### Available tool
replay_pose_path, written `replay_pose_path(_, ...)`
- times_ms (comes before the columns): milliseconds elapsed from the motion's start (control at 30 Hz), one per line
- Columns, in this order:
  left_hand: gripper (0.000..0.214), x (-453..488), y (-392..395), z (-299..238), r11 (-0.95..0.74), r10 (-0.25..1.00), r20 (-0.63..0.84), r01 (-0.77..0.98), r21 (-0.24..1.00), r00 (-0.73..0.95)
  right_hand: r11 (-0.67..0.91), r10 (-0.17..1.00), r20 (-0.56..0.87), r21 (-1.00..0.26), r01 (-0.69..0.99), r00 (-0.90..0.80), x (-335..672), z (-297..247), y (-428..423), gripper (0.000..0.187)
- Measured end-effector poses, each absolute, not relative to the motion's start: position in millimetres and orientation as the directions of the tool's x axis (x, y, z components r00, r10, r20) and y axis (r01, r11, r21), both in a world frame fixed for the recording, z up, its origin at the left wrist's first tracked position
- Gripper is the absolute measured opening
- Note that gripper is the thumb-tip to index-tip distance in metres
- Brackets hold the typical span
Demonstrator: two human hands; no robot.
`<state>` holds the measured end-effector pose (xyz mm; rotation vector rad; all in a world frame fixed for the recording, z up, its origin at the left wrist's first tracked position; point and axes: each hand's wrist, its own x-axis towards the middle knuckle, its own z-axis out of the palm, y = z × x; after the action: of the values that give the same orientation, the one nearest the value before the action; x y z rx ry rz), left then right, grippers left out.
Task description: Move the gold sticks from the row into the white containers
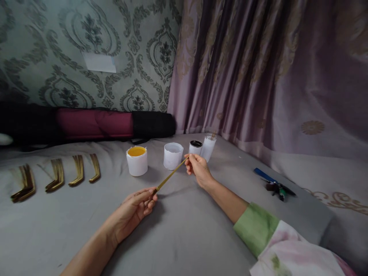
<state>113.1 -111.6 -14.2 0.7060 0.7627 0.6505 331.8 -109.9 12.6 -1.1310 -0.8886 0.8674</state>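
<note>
A thin gold strip is stretched at a slant between my two hands, above the grey sheet. My left hand pinches its lower, nearer end, where a darker band shows. At the upper, farther end, the fingertips of my right hand are closed on it. Just behind the strip stands a white cup. Left of that is a white cup with a yellow inside. A white cup with a dark inside is partly hidden behind my right hand.
A taller white container holds thin sticks. Bundles of bent gold strips lie at left. On the right rests a blue-handled tool beside small dark and green items. A black and maroon bag lies along the wall; curtains hang behind.
</note>
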Motion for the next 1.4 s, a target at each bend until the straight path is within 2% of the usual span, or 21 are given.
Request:
replay_pose_path(767, 0.016, 111.8, -112.7, -12.9, 0.587, 0.758, -0.387, -0.291, 0.756, 0.525, 0.215, 0.868, 0.167, -0.975, -0.051, 0.467, 360.0, 30.6, -119.2, 0.027)
replay_pose_path(1267, 0.015, 110.6, -109.9, -16.5, 0.585, 0.757, -0.369, -0.307, 0.751, 0.539, 0.306, 0.687, 0.337, -0.938, 0.163, 0.644, 444.0, 81.2, -127.8, 0.022)
replay_pose_path(1400, 0.014, 110.7, -109.2, -17.0, 0.582, 0.759, -0.365, -0.310, 0.752, 0.540, 0.331, 0.618, 0.421, -0.905, 0.266, 0.664, 466.0, 96.9, -126.2, 0.020)
